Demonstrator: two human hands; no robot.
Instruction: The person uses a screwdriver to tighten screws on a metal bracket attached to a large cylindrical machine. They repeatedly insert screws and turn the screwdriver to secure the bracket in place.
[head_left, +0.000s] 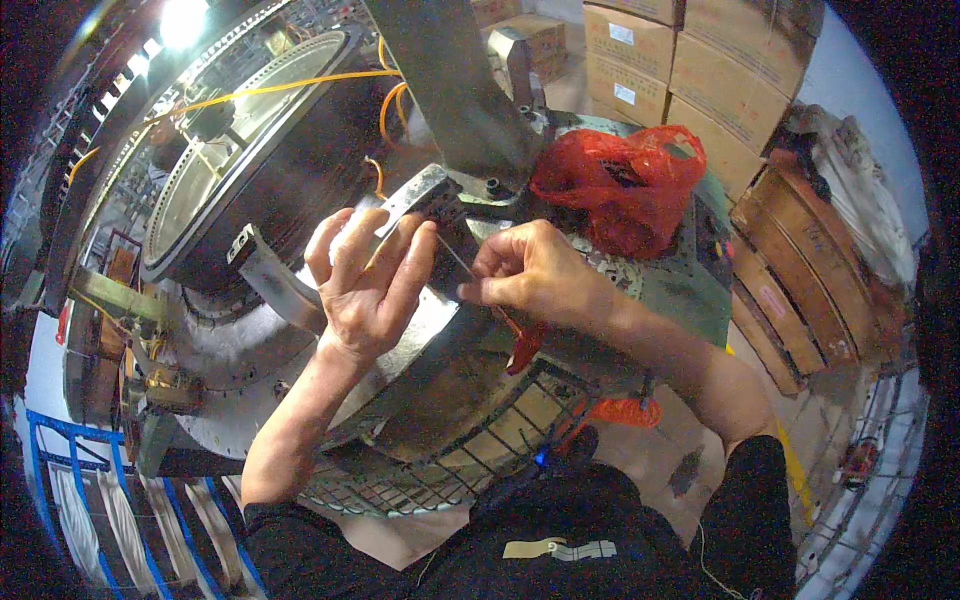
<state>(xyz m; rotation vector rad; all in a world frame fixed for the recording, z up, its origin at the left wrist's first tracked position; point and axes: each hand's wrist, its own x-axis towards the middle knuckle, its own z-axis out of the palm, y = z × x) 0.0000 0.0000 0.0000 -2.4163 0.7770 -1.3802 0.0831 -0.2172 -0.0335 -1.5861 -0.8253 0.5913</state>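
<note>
My left hand (362,283) lies over a curved metal block (415,195) on the round machine, its fingers stretched and spread. Between the thumb and fingers of my right hand (535,268) is a thin metal rod (455,253). The rod slants up and left toward the dark slot beside the block. Just below my right hand a red object (525,348), perhaps a tool handle, shows partly; its kind is unclear. Another curved metal piece (280,285) stands to the left of my left hand.
A red plastic bag (635,190) sits on the green machine top (700,285) to the right. Behind rises a grey metal post (440,90). A large ringed cylinder (250,150) fills the far left. Cardboard boxes (735,75) are stacked at the back right. Below is a wire guard (430,470).
</note>
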